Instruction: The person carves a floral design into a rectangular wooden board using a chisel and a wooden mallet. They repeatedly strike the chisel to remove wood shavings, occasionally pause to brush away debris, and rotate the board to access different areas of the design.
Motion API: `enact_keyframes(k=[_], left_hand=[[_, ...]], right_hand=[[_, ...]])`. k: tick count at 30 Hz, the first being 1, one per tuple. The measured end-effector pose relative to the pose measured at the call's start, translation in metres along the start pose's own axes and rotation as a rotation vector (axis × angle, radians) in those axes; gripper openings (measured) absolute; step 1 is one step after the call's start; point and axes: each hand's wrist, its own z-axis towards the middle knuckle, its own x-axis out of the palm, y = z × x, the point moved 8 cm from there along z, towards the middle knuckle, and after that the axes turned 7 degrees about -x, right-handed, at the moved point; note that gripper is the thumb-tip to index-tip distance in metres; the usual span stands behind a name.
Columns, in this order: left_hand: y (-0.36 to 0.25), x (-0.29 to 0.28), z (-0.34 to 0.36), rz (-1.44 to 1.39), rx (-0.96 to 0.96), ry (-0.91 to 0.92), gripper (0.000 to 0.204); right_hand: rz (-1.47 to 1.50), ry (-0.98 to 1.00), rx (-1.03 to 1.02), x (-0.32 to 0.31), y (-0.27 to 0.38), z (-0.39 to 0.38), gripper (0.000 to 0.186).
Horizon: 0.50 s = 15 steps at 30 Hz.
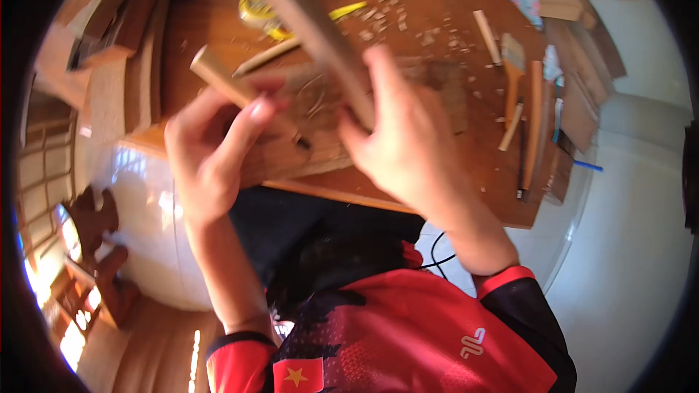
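Observation:
My left hand [207, 145] is closed round a tool with a pale, round wooden handle [218, 76]. The handle points up and to the left, and the fingers partly hide its lower part. My right hand [408, 131] grips the lower end of a long brown wooden bar [306, 25], which slants up to the left above the table and is blurred by motion. The two hands are apart. Beneath them lies a worn flat wooden board [320, 149] at the table's near edge. Just beyond my left hand rests a pale wooden stick [269, 54].
Wood shavings [382, 7] scatter over the brown table [429, 54], near a yellow tape measure [258, 7]. At right lie a flat brush [513, 65], a short wooden handle [488, 38] and other slim tools. Curved wooden pieces [131, 51] stack up at left.

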Motion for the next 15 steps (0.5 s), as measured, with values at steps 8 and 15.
enact_keyframes(k=[8,15], left_hand=[[0.004,0.004,-0.001,-0.129,0.084,0.047,0.024],[-0.002,0.005,-0.001,-0.083,0.087,0.058,0.020]], right_hand=[[-0.174,-0.018,-0.151,0.005,0.015,-0.006,0.040],[-0.198,0.031,-0.168,0.010,0.020,-0.005,0.042]])
